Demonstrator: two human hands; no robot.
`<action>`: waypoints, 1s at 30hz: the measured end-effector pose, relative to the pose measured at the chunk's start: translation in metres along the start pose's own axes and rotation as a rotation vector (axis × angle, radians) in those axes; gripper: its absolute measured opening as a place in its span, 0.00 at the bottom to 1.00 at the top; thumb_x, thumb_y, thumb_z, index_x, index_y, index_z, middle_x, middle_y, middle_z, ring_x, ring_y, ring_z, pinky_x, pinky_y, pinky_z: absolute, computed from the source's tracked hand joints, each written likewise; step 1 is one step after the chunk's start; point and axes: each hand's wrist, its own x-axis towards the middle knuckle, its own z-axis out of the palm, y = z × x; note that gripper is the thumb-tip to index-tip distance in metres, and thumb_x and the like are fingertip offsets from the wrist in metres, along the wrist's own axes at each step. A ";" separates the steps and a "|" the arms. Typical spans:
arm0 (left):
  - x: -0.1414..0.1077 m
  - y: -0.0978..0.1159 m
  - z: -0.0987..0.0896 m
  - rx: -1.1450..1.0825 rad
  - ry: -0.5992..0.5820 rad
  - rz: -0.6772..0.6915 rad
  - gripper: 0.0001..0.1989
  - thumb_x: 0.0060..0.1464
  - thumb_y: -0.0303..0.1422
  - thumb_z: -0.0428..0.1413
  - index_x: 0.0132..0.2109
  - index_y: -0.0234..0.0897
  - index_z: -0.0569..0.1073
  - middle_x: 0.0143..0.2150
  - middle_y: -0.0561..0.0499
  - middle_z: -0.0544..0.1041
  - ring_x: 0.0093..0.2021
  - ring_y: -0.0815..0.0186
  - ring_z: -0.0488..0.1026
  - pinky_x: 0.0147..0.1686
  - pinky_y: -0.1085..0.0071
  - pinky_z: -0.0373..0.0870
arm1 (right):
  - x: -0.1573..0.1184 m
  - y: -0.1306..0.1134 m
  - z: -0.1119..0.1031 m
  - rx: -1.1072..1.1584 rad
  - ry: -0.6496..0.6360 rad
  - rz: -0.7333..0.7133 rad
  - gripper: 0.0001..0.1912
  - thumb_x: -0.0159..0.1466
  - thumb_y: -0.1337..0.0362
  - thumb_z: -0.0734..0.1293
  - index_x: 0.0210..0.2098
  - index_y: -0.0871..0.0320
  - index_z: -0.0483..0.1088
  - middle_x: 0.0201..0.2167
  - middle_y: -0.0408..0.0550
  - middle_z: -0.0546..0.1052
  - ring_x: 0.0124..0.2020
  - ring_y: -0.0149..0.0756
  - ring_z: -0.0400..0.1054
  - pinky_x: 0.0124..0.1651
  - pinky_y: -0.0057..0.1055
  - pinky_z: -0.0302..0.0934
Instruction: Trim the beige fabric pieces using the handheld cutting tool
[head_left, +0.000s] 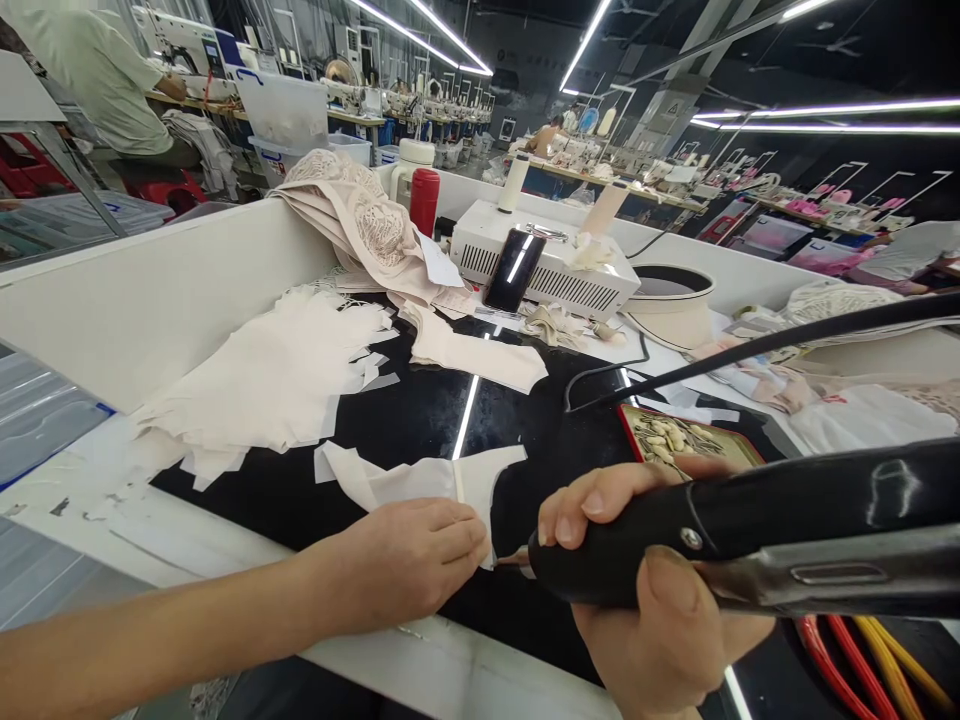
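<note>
A cream fabric piece (390,480) with a seam strip down its middle lies on the glossy black tabletop (405,420). My left hand (420,560) pinches its lower right edge, thumb and fingers pressed together. My right hand (660,590) wraps round a black handheld tool (615,550) with a metal lever along its underside. The tool's narrow metal tip points left and sits at the fabric's corner, beside my left fingertips. Beyond the piece lies a folded stack of cream strips (480,355). A large fanned pile of cream cut pieces (277,375) spreads at the left.
A black cable (780,345) arches across the right. Behind stand a phone (515,268), a white vented box (547,255), a red bottle (424,200) and a round bin (671,310). A red-rimmed tray (742,450) lies right. People sit at sewing stations farther off.
</note>
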 end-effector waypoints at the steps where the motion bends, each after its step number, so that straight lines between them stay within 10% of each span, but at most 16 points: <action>1: 0.000 0.000 0.000 -0.008 0.005 0.002 0.11 0.71 0.18 0.52 0.54 0.24 0.76 0.45 0.42 0.82 0.52 0.61 0.79 0.58 0.65 0.79 | 0.000 0.000 0.000 -0.006 0.003 -0.001 0.19 0.65 0.59 0.76 0.52 0.51 0.69 0.31 0.38 0.77 0.24 0.33 0.72 0.23 0.33 0.73; 23: -0.011 0.001 -0.006 -0.041 -0.038 0.056 0.10 0.69 0.19 0.56 0.53 0.23 0.78 0.46 0.44 0.82 0.51 0.63 0.79 0.63 0.70 0.74 | 0.002 -0.006 0.004 0.010 0.011 0.001 0.22 0.62 0.56 0.78 0.51 0.52 0.69 0.29 0.39 0.78 0.21 0.33 0.71 0.21 0.32 0.71; 30: -0.017 0.015 -0.027 -0.276 -0.112 0.000 0.14 0.68 0.20 0.53 0.57 0.28 0.77 0.49 0.44 0.82 0.52 0.64 0.78 0.68 0.71 0.68 | 0.035 -0.006 -0.022 -0.084 0.204 -0.081 0.19 0.59 0.60 0.77 0.47 0.53 0.71 0.27 0.37 0.77 0.20 0.33 0.70 0.21 0.31 0.69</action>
